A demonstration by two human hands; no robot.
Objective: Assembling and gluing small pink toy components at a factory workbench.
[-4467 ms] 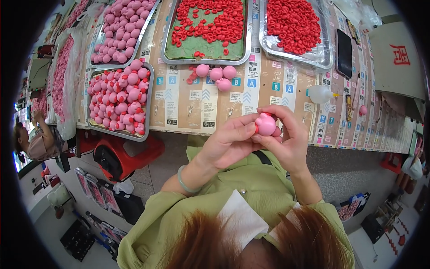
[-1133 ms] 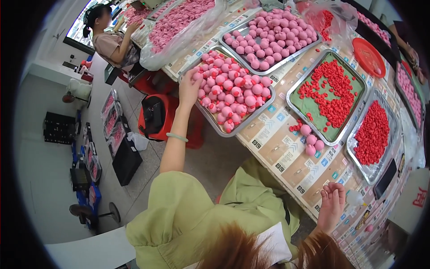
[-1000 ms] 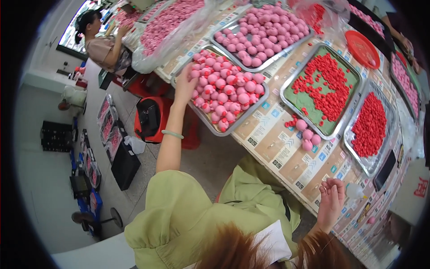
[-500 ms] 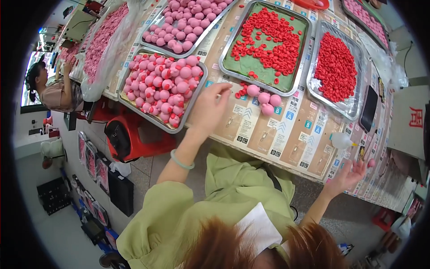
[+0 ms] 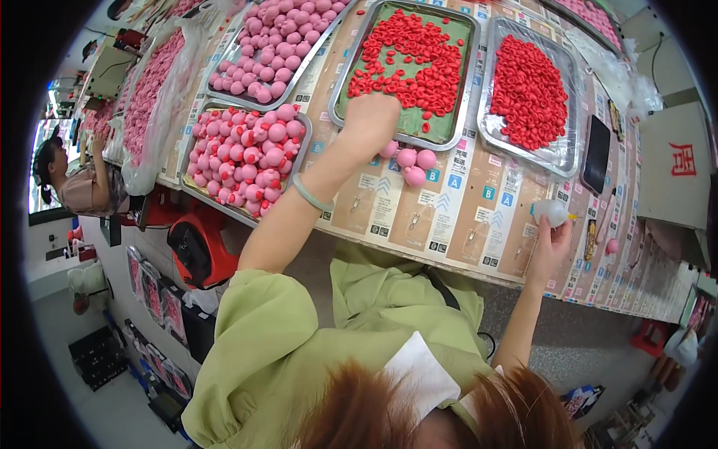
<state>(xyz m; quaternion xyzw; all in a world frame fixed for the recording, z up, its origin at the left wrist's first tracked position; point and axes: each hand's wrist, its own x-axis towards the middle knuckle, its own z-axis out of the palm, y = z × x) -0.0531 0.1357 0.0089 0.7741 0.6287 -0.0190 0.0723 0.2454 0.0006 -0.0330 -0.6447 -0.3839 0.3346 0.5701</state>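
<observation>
left hand (image 5: 372,123) hangs over the tray (image 5: 468,82) of red rings (image 5: 434,86), its fingers hidden, grip impossible to tell, while the right hand (image 5: 550,245) has fingers touching the bottle (image 5: 550,209) on the bench (image 5: 449,228), hold unclear, and squeezing too hard could make it leak!

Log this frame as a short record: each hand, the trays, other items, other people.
Left hand: over the near edge of the green-lined tray; fingertips hidden
Right hand: fingers at the white bottle with yellow tip; firm grip unclear
Green-lined tray: small red pieces
Right tray: more red pieces, heaped
Left trays: pink balls behind; pink-and-red balls in front
Other items: black phone, loose pink balls
People: a co-worker, far left
</observation>
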